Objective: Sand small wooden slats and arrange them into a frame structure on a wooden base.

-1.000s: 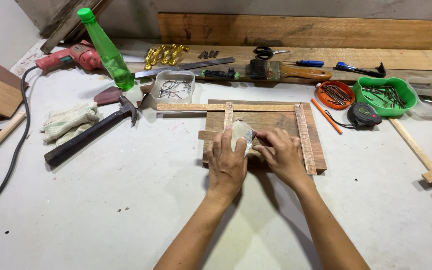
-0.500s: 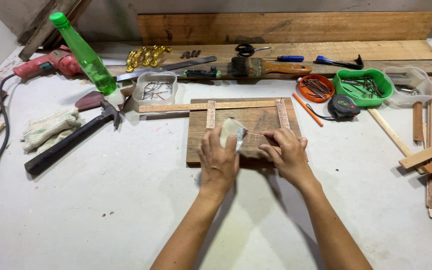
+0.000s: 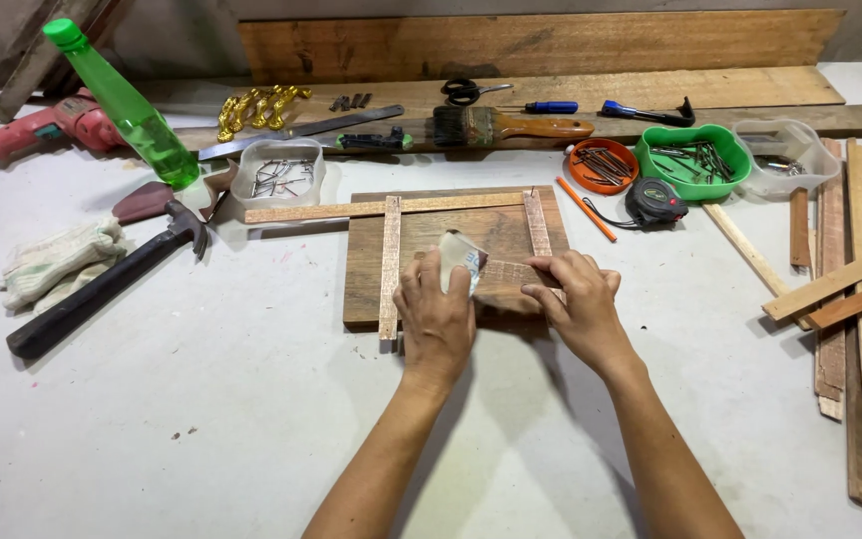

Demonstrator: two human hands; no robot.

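Wood strips only laid loose on brown board (image 3: 421,240); risk: horizontal strip (image 3: 511,271) skids under rubbing pressure, knocks vertical strip (image 3: 389,262) at 9 o'clock out of square. Cause: one-hand hold-down, slick board.

Left hand (image 3: 436,314): palm down, fingers curled and closed round small translucent pad (image 3: 459,260), probably folded sandpaper, view poor. Pad sits on strip's left end, board centre.

Right hand (image 3: 579,304): fingers together, pressed flat on strip, clasping nothing.

Farther, 10 o'clock: hammer (image 3: 102,284); 1 o'clock: tape measure (image 3: 654,204), green nail tray (image 3: 694,160).
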